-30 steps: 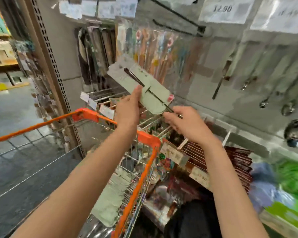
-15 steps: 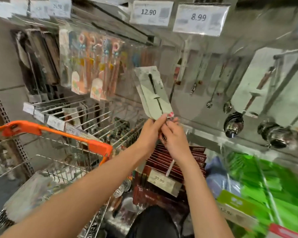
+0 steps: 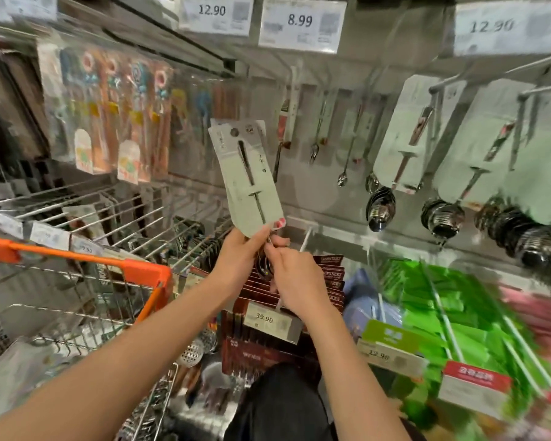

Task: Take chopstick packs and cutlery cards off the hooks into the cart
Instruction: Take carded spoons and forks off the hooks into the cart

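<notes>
1. Left hand (image 3: 239, 253) pinches the bottom edge of a pale green cutlery card (image 3: 247, 176), fingers clamped on it. The card stands upright, off the hooks, centre of view in front of the pegboard.
2. Right hand (image 3: 295, 275) sits just right of the left, fingertips curled in at the card's lower end, where the utensil's metal end sticks out. Looks like a pinch on that end, but blur hides the exact contact.
3. Looks like more than 1 card stacked; a second edge shows behind the top.
4. Cart (image 3: 77, 259), orange rim, sits near left. Pale cards already lie in it.
5. Still hanging: chopstick packs (image 3: 121, 122) far left, spoon cards (image 3: 404, 138) far right.
6. Risks, my read:
   - Grip is only at the bottom edge, so the tall card can tip or fan out if swung left fast.
   - The utensil could slide out of its slot if the right hand pulls on it.
   - The card could clip the cart rim or the wire racks (image 3: 159, 218) on the way and drop outside the basket.
</notes>
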The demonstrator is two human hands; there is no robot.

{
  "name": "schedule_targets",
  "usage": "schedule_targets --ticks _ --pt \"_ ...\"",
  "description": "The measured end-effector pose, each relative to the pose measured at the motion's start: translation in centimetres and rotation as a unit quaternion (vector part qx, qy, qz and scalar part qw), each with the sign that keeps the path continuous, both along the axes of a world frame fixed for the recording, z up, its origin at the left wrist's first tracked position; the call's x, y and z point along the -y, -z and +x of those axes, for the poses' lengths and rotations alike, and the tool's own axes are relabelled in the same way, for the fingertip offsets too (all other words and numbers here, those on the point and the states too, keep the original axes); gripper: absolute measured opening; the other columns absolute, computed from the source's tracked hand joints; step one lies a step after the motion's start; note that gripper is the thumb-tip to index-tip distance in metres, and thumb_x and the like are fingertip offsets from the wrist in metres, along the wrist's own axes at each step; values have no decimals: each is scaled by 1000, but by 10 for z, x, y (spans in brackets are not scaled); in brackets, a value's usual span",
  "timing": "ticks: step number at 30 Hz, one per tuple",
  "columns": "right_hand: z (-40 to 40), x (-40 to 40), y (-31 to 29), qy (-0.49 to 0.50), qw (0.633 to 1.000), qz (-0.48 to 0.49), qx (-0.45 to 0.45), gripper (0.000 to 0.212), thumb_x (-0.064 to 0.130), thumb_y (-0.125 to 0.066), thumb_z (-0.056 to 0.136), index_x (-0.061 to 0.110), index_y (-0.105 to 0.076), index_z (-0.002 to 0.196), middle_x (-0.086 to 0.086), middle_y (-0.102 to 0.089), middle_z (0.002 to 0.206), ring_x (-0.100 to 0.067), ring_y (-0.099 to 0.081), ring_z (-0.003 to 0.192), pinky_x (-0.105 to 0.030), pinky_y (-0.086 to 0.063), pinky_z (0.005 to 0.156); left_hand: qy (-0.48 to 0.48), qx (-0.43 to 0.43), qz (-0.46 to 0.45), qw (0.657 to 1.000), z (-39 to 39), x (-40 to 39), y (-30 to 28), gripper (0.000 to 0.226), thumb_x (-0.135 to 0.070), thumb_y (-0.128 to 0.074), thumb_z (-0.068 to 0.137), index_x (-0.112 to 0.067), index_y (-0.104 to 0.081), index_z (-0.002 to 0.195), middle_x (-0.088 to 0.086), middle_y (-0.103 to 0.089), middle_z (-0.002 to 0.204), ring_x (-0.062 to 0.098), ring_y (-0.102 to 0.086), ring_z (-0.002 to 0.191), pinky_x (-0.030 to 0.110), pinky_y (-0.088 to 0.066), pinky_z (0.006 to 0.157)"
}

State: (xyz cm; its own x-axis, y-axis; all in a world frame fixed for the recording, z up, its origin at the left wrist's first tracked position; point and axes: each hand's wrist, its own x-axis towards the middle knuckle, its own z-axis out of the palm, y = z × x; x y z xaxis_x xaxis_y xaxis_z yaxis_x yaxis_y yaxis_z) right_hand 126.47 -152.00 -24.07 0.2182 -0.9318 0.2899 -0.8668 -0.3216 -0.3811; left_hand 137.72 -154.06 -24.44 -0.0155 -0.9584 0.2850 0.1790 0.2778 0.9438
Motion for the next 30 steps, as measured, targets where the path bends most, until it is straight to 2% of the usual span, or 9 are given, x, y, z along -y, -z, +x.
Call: schedule_targets --ticks 3,7,10,14,17,20,22,26,30 --pt "-1 -8 -1 38 999 -22 5 38 31 -25 105 25 -61 118 -9 -68 104 -34 -61 99 -43 -49 83 13 2 -12 1000 1 -4 0 18 -14 -52 98 -20 -63 110 -14 -75 93 1 -68 95 11 -49 79" --pt "3 -8 8 44 993 19 103 43 41 -24 104 24 -63 104 -5 -69 93 -27 -61 90 -39 -46 76 13 10 -13 1000 4 -3 3 20 -15 -55 96 -22 -64 112 -14 -74 99 -1 -66 99 9 -48 80" --pt "3 -5 10 30 968 40 246 40 38 -30 103 27 -54 73 8 -53 67 -13 -49 66 -32 -37 65 31 18 -9 999 7 -1 6 21 -10 -56 94 -16 -63 114 -5 -74 105 9 -66 106 23 -49 93" --pt "4 -1 19 71 942 -29 327 35 37 -32 103 31 -63 87 12 -58 71 -14 -59 67 -36 -49 64 27 39 -2 999 9 5 10 22 -8 -56 94 -5 -63 115 6 -72 111 17 -67 106 34 -49 99" --pt "3 2 24 123 917 -115 361 36 34 -32 102 26 -50 71 2 -55 54 -20 -58 52 -46 -51 59 25 23 -9 999 9 7 9 19 -7 -52 96 4 -67 102 9 -75 92 21 -72 91 30 -53 89" --pt "4 -1 15 122 881 -170 424 42 46 -27 99 25 -46 68 3 -50 45 -6 -49 42 -28 -46 52 14 -15 -6 1000 11 9 7 17 -9 -48 98 -1 -63 101 5 -71 74 21 -69 72 34 -55 78" --pt "4 -1 5 121 863 -235 431 44 44 -26 102 28 -42 65 8 -43 46 -3 -46 44 -17 -34 47 11 -24 -2 1000 14 10 6 22 -13 -47 99 2 -63 100 3 -65 63 24 -65 69 39 -55 79" --pt "-3 3 -12 125 862 -309 382 39 20 -37 101 32 -35 63 14 -37 49 6 -45 47 -8 -29 44 -9 -40 -2 999 17 8 4 30 -15 -47 99 8 -64 90 1 -50 51 18 -57 63 23 -55 69" --pt "-10 8 -17 134 865 -285 390 42 21 -38 103 27 -36 61 10 -37 49 1 -43 48 -12 -30 48 -16 -32 -12 999 14 6 2 30 -13 -45 100 13 -60 105 -4 -58 52 29 -47 66 21 -53 63"
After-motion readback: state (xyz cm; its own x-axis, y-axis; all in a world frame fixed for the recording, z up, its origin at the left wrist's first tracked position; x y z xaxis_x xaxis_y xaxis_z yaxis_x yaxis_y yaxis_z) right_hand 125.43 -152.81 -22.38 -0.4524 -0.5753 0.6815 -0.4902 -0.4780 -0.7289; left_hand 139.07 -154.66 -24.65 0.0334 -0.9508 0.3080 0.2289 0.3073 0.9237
